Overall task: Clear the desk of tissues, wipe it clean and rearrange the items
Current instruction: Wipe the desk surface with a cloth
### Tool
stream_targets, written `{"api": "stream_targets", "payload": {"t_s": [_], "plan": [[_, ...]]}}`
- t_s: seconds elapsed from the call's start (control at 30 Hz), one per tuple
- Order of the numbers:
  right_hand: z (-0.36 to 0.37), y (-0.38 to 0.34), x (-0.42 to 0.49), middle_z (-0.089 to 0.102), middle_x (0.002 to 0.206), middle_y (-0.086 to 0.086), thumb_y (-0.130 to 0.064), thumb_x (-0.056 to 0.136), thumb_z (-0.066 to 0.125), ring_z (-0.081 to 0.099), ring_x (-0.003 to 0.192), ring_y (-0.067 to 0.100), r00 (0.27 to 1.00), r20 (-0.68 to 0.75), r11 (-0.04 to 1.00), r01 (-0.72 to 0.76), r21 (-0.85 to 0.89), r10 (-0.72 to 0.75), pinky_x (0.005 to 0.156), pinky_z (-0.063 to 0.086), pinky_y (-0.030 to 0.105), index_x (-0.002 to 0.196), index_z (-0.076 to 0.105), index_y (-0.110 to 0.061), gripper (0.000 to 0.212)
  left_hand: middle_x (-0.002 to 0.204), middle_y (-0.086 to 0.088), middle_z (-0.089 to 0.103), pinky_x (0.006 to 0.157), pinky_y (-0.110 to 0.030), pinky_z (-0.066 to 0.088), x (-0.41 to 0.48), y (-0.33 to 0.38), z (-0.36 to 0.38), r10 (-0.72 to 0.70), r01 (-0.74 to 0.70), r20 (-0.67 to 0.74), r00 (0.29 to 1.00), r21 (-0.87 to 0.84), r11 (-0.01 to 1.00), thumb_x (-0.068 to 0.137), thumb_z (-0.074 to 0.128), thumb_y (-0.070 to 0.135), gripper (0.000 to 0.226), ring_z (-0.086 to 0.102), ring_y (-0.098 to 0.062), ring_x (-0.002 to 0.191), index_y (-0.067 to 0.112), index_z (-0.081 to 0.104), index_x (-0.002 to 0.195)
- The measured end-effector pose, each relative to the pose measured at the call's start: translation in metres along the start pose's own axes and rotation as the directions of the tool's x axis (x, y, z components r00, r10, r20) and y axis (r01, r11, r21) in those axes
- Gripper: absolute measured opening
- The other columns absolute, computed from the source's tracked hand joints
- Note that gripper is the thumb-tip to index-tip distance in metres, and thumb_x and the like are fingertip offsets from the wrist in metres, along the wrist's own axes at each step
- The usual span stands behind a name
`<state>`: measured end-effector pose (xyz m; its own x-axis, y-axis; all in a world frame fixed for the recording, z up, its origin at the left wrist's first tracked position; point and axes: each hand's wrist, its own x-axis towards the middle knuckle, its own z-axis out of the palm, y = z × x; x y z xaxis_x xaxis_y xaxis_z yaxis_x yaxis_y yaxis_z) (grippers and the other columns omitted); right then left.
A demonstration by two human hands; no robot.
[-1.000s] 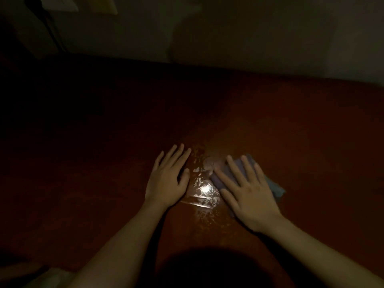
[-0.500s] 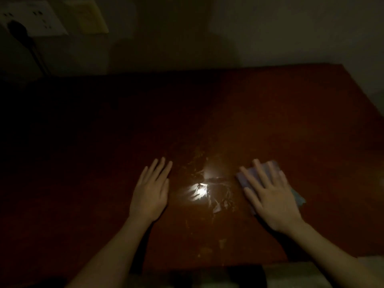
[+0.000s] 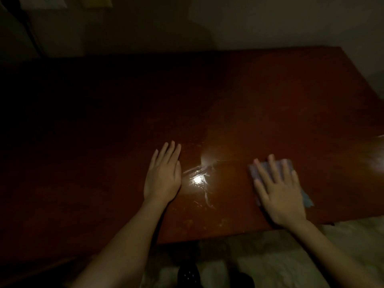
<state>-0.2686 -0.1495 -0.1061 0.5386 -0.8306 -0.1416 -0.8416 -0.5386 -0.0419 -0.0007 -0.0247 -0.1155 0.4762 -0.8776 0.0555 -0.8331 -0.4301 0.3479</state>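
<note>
**Cloth pinned flat under the right grip**

The right grip (image 3: pixel 279 196) lies palm-down on the cloth (image 3: pixel 307 197), fingers straight and spread, pressing it rather than clutching it. The cloth sits on the bench (image 3: pixel 270 100) near the front edge, almost wholly under the palm. A pale strip shows past the fingertips at 12 o'clock, and a bluish corner pokes out at 4 o'clock. The left grip (image 3: pixel 163 179), at 9 o'clock from the right one and well apart, rests flat on bare wood with fingers straight and together, holding nothing. Just at 3 o'clock of the left grip, a wet smear (image 3: pixel 197 179) throws back a bright glare.
</note>
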Motion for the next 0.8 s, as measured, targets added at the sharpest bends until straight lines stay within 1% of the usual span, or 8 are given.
{"api": "stream_targets", "payload": {"t_s": [0.1, 0.23, 0.33, 0.43, 0.53, 0.6, 0.7, 0.8], "plan": [[0.001, -0.048, 0.026, 0.002, 0.160, 0.008, -0.059, 0.091, -0.001, -0.002, 0.146, 0.035, 0.957, -0.031, 0.955, -0.283, 0.086, 0.287, 0.117, 0.007, 0.054, 0.152, 0.002, -0.034, 0.066, 0.158, -0.001, 0.022, 0.119, -0.027, -0.003, 0.000, 0.000, -0.001, -0.008, 0.008, -0.006, 1.000, 0.006, 1.000, 0.095, 0.008, 0.038, 0.062, 0.009, -0.009, 0.147, 0.017, 0.026, 0.151], [0.012, -0.122, -0.018, 0.012, 0.159, 0.008, -0.055, 0.098, 0.013, 0.005, 0.146, 0.036, 0.987, -0.043, 0.986, 0.159, 0.054, -0.157, 0.115, 0.010, 0.053, 0.152, 0.015, -0.034, 0.057, 0.159, -0.001, 0.022, 0.120, -0.028, -0.002, 0.000, 0.003, -0.004, -0.015, 0.015, 0.013, 1.000, -0.007, 1.000, 0.098, 0.016, 0.032, 0.057, 0.010, -0.011, 0.148, 0.017, 0.025, 0.152], [0.012, -0.078, -0.043, 0.016, 0.158, 0.006, -0.056, 0.099, 0.010, 0.013, 0.145, 0.035, 0.966, -0.003, 0.966, 0.257, -0.001, -0.257, 0.114, 0.014, 0.051, 0.151, 0.016, -0.036, 0.056, 0.158, -0.001, 0.024, 0.120, -0.027, -0.002, 0.000, 0.003, -0.004, -0.018, 0.018, -0.005, 1.000, -0.004, 1.000, 0.098, 0.018, 0.031, 0.056, 0.012, -0.012, 0.148, 0.017, 0.027, 0.151], [0.006, -0.036, -0.018, 0.009, 0.159, 0.006, -0.059, 0.096, 0.001, 0.007, 0.146, 0.034, 0.997, -0.039, 0.997, 0.073, 0.009, -0.073, 0.117, 0.010, 0.051, 0.150, 0.008, -0.038, 0.059, 0.159, 0.000, 0.021, 0.119, -0.025, -0.005, 0.001, 0.003, -0.003, -0.018, 0.018, 0.004, 1.000, -0.002, 1.000, 0.098, 0.017, 0.032, 0.056, 0.010, -0.011, 0.148, 0.018, 0.025, 0.152], [0.003, -0.072, 0.012, -0.003, 0.160, 0.006, -0.060, 0.091, -0.005, -0.008, 0.146, 0.034, 0.990, -0.043, 0.987, -0.134, 0.089, 0.138, 0.118, -0.001, 0.052, 0.149, -0.004, -0.037, 0.063, 0.159, -0.001, 0.022, 0.119, -0.026, -0.004, 0.001, 0.002, -0.001, -0.011, 0.011, -0.017, 1.000, 0.010, 1.000, 0.100, 0.022, 0.028, 0.052, 0.010, -0.011, 0.148, 0.018, 0.026, 0.151], [0.006, -0.112, 0.000, -0.004, 0.160, 0.005, -0.057, 0.095, -0.001, -0.009, 0.146, 0.035, 0.999, -0.039, 0.998, 0.028, 0.062, -0.026, 0.117, -0.002, 0.053, 0.151, -0.003, -0.037, 0.059, 0.159, -0.001, 0.023, 0.120, -0.027, -0.003, 0.001, 0.001, -0.001, -0.010, 0.011, -0.024, 1.000, 0.025, 1.000, 0.103, 0.026, 0.024, 0.049, 0.011, -0.012, 0.148, 0.018, 0.025, 0.152], [0.013, -0.110, -0.042, 0.011, 0.160, 0.005, -0.051, 0.100, 0.010, 0.005, 0.146, 0.035, 0.934, 0.000, 0.934, 0.356, 0.006, -0.356, 0.114, 0.009, 0.052, 0.152, 0.010, -0.037, 0.053, 0.159, -0.001, 0.021, 0.120, -0.027, -0.002, -0.002, 0.001, -0.003, -0.011, 0.011, -0.003, 1.000, 0.025, 1.000, 0.103, 0.024, 0.024, 0.049, 0.011, -0.011, 0.148, 0.018, 0.023, 0.152], [0.009, -0.048, -0.045, 0.017, 0.158, 0.005, -0.051, 0.100, 0.006, 0.013, 0.145, 0.034, 0.948, 0.005, 0.947, 0.318, -0.054, -0.318, 0.115, 0.012, 0.049, 0.151, 0.015, -0.038, 0.053, 0.159, -0.001, 0.021, 0.119, -0.025, -0.005, -0.002, 0.003, -0.005, -0.008, 0.008, -0.002, 1.000, 0.009, 1.000, 0.097, 0.017, 0.030, 0.056, 0.010, -0.010, 0.148, 0.019, 0.024, 0.152]]}}
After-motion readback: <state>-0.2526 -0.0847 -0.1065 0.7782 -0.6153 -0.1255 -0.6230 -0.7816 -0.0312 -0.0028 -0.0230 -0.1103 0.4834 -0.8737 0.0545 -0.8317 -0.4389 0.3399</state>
